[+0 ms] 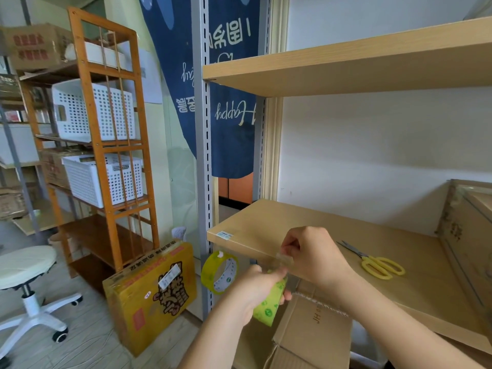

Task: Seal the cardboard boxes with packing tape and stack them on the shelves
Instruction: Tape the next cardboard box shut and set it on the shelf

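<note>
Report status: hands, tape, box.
Left hand grips tape roll; right hand pinches its loose end. Open cardboard box below, unsealed. Scissors on shelf. Nothing in the way.

**A small stockroom, by the look of it**

This is a storage or packing room. A metal-upright rack with pale wooden shelves [346, 67] fills the right side, a sealed cardboard box [468, 235] sitting on the lower one beside yellow scissors [378, 265]. To the left an orange wooden rack [106, 145] carries white perforated baskets [93, 110], with more cartons behind. A yellow printed carton [151, 296] leans on the floor, and a white swivel stool [26, 265] stands nearby.
</note>
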`<state>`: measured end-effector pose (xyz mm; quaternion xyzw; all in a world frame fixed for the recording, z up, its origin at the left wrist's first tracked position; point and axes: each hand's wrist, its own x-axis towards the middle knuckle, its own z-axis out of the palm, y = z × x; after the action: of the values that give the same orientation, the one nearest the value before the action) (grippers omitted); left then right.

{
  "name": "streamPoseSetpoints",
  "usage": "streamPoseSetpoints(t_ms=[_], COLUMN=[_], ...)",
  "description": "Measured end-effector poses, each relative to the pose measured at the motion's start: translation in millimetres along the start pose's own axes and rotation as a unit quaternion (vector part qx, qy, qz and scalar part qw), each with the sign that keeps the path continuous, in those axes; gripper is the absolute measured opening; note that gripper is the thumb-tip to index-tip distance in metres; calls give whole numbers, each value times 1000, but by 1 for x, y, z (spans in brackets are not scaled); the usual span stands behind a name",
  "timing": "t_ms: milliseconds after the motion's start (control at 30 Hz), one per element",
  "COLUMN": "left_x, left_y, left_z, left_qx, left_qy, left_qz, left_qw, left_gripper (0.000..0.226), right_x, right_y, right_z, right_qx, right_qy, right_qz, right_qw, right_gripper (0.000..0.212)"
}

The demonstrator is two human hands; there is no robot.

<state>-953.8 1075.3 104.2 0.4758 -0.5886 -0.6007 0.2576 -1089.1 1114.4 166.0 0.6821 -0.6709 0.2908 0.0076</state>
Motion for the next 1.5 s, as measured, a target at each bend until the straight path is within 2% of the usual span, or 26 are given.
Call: streamPoseSetpoints(t_ms=[167, 200, 300, 333, 433, 533, 600, 633, 667, 700, 733, 767, 800, 833, 900, 933, 1000, 1033, 1100, 1167, 1200, 1233, 1300, 1333, 1433, 1500], left_x=[21, 23, 24, 25, 24, 16, 2, -7, -21, -35, -48, -59, -67, -73, -81, -86, -96, -99, -105, -110, -112, -114, -118, -120, -125, -127], left_y=[-2, -4, -11, -11, -12, -9, -9, -13, -17, -25, -36, -48, -61, -75, -100, -110, -126, -135, -152, -164, -169, -171, -173, -173, -172, -168], left_z=[0, 0, -2, -2, 1, 4, 8, 10, 15, 25, 38, 55, 75, 94, 130, 147, 181, 198, 227, 250, 260, 266, 277, 280, 283, 282], left_qx=[-42, -38, -10, -6, 6, -2, 41, 103, 152, 164, 163, 169, 182, 215, 298, 319, 322, 340, 435, 514, 529, 533, 530, 535, 564, 575], left_qy=[-14, -15, 25, 39, 46, 66, 162, 264, 364, 426, 432, 400, 341, 279, 186, 127, -27, -86, -152, -183, -189, -186, -166, -150, -125, -100], left_qz=[24, 33, 41, 45, 61, 71, 75, 86, 124, 189, 251, 290, 304, 317, 367, 387, 418, 436, 471, 490, 505, 521, 554, 566, 594, 615], left_qw=[999, 999, 999, 998, 997, 995, 983, 955, 910, 869, 851, 853, 871, 881, 861, 856, 849, 829, 752, 680, 655, 640, 620, 609, 560, 530], left_gripper=[34, 32, 31, 30, 28, 47, 56, 54, 44, 29, 14, 6, 6, 8, 11, 12, 19, 29, 61, 83, 85, 81, 69, 65, 70, 70], right_x=[31, 33, 35, 33, 27, 29, 26, 22, 13, 1, -16, -37, -61, -89, -150, -183, -245, -276, -333, -375, -390, -399, -413, -417, -419, -414], right_y=[15, 18, 34, 40, 51, 50, 42, 38, 34, 31, 27, 25, 26, 31, 57, 77, 124, 146, 183, 202, 205, 204, 199, 197, 199, 203], right_z=[17, 19, 23, 24, 32, 38, 39, 38, 38, 35, 31, 27, 22, 19, 14, 9, -10, -21, -38, -45, -44, -39, -27, -22, -15, -21], right_qx=[-32, -51, -96, -69, -49, -53, -35, -24, -14, -11, -11, -12, -22, -45, -80, -78, -65, -61, -53, -36, 15, 108, 290, 332, 351, 397], right_qy=[-66, -65, -32, -22, -44, -61, -34, -10, 21, 59, 104, 145, 171, 168, 82, 28, 7, 27, 97, 157, 162, 151, 122, 108, 105, 126], right_qz=[45, 43, 68, 82, 86, 99, 89, 79, 71, 65, 42, 3, -41, -81, -132, -120, -9, 71, 231, 382, 462, 525, 585, 586, 573, 574], right_qw=[996, 996, 993, 994, 994, 992, 995, 997, 997, 996, 994, 989, 984, 981, 985, 989, 998, 995, 967, 910, 872, 831, 747, 731, 733, 705], right_gripper=[9, 16, 82, 92, 88, 70, 48, 41, 42, 44, 42, 37, 33, 30, 32, 35, 36, 35, 29, 22, 30, 37, 37, 34, 40, 35])
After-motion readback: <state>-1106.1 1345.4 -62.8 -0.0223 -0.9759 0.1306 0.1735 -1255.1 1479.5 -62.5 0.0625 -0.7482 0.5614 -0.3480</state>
